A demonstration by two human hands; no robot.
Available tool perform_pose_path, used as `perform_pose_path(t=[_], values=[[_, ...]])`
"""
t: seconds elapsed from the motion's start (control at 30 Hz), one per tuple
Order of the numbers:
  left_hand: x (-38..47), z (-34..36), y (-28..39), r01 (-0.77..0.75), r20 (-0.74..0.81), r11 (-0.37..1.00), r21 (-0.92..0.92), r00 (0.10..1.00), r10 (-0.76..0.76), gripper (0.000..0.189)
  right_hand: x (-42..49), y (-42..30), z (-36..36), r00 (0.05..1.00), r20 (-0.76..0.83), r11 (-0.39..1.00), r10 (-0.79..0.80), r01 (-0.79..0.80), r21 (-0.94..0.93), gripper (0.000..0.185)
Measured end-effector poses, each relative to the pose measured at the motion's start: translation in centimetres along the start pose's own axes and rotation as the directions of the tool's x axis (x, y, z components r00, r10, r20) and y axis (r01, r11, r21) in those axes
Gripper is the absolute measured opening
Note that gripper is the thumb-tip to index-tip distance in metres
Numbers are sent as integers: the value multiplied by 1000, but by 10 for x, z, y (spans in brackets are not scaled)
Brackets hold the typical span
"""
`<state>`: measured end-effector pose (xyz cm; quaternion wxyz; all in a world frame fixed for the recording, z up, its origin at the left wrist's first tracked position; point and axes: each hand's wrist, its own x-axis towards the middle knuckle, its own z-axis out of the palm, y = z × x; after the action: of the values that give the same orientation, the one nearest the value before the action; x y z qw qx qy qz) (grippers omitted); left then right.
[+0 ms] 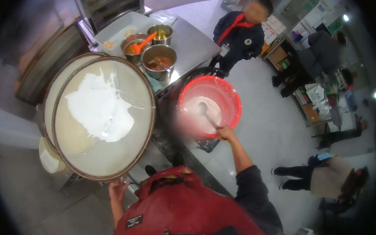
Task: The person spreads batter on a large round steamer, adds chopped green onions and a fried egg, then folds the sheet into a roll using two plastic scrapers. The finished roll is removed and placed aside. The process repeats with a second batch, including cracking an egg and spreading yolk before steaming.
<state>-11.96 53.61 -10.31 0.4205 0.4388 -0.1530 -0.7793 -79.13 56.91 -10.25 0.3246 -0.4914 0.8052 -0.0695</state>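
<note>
A ladle (211, 118) is in my right hand (226, 133), its round bowl over the whitish liquid inside a red plastic bucket (236, 102). To the left lies a large round tray (152, 115) with a brown rim, lined with pale cloth. An uneven pool of white batter (104, 108) spreads over its middle. A second round tray (50, 88) shows partly beneath it. My left hand (118, 189) is just below the tray's near rim, with fingers apart; whether the fingertips touch the rim is not clear.
On a steel table (195, 41) stand metal pots, one with brown sauce (160, 62), another holding an orange utensil (144, 44), beside a translucent plastic bin (116, 26). A person (240, 37) stands behind the bucket. Other people and cluttered desks are at the right.
</note>
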Motion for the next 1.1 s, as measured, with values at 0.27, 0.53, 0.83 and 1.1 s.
perform_pose_path(t=[0.27,0.53,0.83,1.1], values=[[14,28,25,-168,-180,923,-347,978,110,35,16,-198,2,925,-305,974,-227,222,-52,29],[-71,67,164,-430,-318,897,-102,869,380,40,-30,-346,13,985,-9,338,-172,67,939,58],[-98,77,371,-569,-229,731,378,707,669,50,179,-462,11,818,469,140,-332,-449,882,46],[-93,58,339,-601,-154,541,589,573,805,71,285,-517,112,989,-22,454,-145,87,887,52]])
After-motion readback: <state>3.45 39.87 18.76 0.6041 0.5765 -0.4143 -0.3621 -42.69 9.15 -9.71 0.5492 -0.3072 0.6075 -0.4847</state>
